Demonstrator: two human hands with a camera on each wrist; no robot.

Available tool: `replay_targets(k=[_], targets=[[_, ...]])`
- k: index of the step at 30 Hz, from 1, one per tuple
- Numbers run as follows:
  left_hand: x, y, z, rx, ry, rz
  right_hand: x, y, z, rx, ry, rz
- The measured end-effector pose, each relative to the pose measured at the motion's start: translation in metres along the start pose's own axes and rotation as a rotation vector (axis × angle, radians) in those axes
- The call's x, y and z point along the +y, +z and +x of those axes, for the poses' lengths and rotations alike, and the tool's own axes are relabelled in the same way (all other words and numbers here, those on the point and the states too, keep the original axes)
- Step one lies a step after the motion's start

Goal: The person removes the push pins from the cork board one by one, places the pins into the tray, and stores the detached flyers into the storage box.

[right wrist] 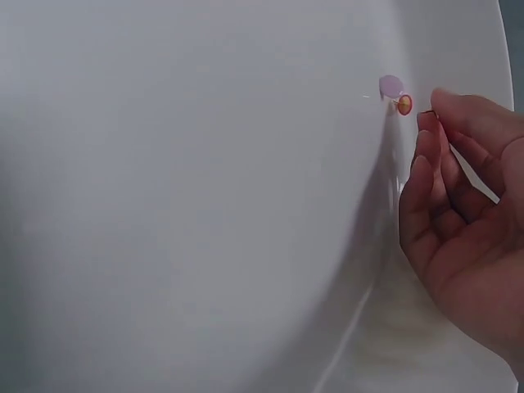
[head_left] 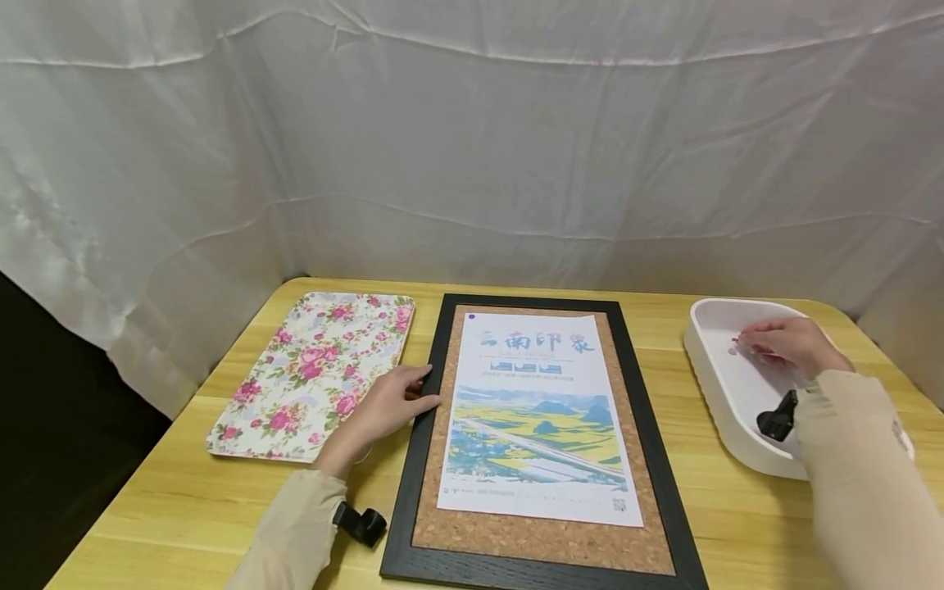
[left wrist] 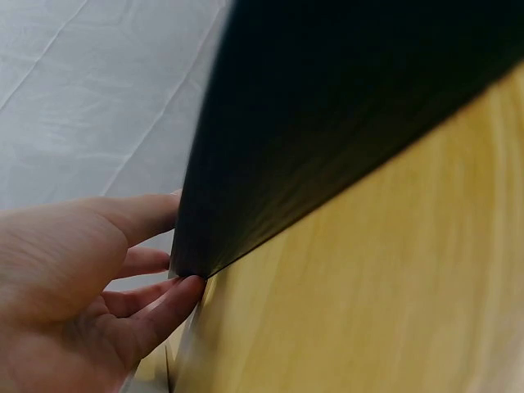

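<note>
Two small tack-like pieces lie close together in the white tray, at the right of the table: a lilac disc (right wrist: 391,86) and a red-rimmed piece (right wrist: 404,105). Both sit just left of the right fingertips and a touch nearer the person, with bare plastic between; the red-rimmed one is closer to the fingers. They are too small to show a clear long axis or which way any points face.

The right hand (head_left: 800,344) is far the nearer hand, reaching in over the tray's right side. Its thumb and forefinger are drawn together, the other fingers bent; a dark reddish speck shows at the tips, but whether something is pinched there cannot be told.

The white tray (head_left: 763,461) stands well apart from the black frame (head_left: 651,442) to its left. Inside that frame, cork (head_left: 546,545) carries a printed poster (head_left: 534,418), its long axis running near to far, with a purple dot (head_left: 471,316) at its far left corner, probably a tack.

The left hand (head_left: 389,401) touches the frame's left edge, thumb and fingers spread, seemingly steadying rather than gripping it. Farther left, a floral tray (head_left: 310,360) lies on the table (head_left: 177,508).
</note>
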State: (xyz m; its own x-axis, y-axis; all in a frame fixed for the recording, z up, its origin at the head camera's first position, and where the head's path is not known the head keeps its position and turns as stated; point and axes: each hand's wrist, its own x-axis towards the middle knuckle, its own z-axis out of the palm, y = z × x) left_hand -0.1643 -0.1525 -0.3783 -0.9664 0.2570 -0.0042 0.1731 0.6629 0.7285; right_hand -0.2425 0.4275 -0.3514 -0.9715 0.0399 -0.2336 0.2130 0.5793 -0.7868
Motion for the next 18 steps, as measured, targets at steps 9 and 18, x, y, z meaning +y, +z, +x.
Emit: replay_targets(k=[9,18], targets=[[0.0004,0.0004,0.0002,-0.004,0.007,0.007,0.0044,0.0072,-0.0019,-0.003,0.01,0.127],[-0.0005,-0.0007,-0.0001,-0.003,0.0,-0.01,0.0017,0.0077,-0.0026,-0.015,0.002,0.123]])
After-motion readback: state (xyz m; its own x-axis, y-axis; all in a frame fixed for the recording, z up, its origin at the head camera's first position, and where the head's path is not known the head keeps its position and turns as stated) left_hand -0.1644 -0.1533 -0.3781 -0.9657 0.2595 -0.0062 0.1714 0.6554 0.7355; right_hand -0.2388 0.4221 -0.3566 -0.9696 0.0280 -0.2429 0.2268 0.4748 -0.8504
